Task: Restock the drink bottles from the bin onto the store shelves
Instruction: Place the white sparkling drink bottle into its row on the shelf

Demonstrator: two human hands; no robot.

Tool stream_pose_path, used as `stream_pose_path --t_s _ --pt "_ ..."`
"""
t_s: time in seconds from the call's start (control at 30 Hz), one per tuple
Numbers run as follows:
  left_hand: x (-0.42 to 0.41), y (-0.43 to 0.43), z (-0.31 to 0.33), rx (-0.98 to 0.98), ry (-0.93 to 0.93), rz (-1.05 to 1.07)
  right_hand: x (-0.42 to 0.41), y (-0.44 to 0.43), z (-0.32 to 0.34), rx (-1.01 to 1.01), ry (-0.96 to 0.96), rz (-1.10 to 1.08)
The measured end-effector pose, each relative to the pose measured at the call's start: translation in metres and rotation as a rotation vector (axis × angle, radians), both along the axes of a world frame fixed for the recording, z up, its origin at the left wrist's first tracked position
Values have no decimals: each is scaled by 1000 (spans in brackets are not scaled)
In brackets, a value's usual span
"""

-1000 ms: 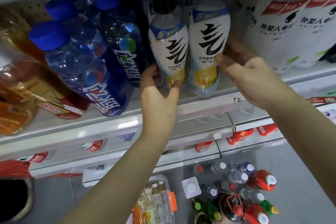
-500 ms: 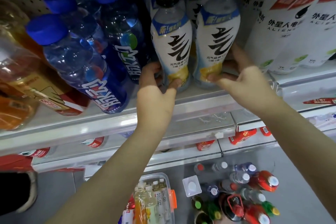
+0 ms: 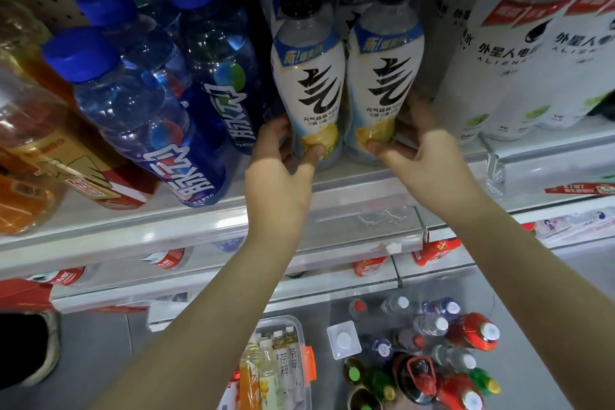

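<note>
On the white metal shelf (image 3: 349,191), the left black-capped white bottle (image 3: 307,86) and right black-capped white bottle (image 3: 382,76) stand nearly touching. Leaning blue-capped clear plastic bottles (image 3: 213,76) crowd their left and tall white plastic bottles (image 3: 492,76) their right, leaving narrow gaps either side. The shelf's front strip is bare.

Two white black-capped bottles (image 3: 307,86) stand at the shelf front, with at least four blue-capped bottles (image 3: 146,116) to their left and two large red-banded white bottles (image 3: 506,70) to their right. One clear bin (image 3: 301,326) sits on the floor. Two hands show: left hand (image 3: 276,180) and right hand (image 3: 432,170).
</note>
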State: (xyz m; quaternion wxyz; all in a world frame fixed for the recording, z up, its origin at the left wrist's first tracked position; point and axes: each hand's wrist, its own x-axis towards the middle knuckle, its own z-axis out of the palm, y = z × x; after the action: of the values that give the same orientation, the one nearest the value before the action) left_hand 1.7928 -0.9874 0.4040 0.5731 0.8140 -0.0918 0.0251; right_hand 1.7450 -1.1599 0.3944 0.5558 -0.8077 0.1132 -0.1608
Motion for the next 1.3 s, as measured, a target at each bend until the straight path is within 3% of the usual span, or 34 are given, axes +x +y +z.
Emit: stream_pose_path --t_s 0.2,0.43,0.9,1.1,1.3 --pt "-2 0 -2 75 -47 45 2 3 -5 -121 -8 -60" --pt "-1 2 -1 85 -32 37 2 -3 -1 -37 1 8" --pt "-3 2 1 91 30 25 -1 0 -3 -112 2 -8" --pt "-30 15 16 -168 118 24 -38 35 -1 161 -171 -219" --pt "-69 48 12 -310 219 -67 -63 74 4 367 -232 -165"
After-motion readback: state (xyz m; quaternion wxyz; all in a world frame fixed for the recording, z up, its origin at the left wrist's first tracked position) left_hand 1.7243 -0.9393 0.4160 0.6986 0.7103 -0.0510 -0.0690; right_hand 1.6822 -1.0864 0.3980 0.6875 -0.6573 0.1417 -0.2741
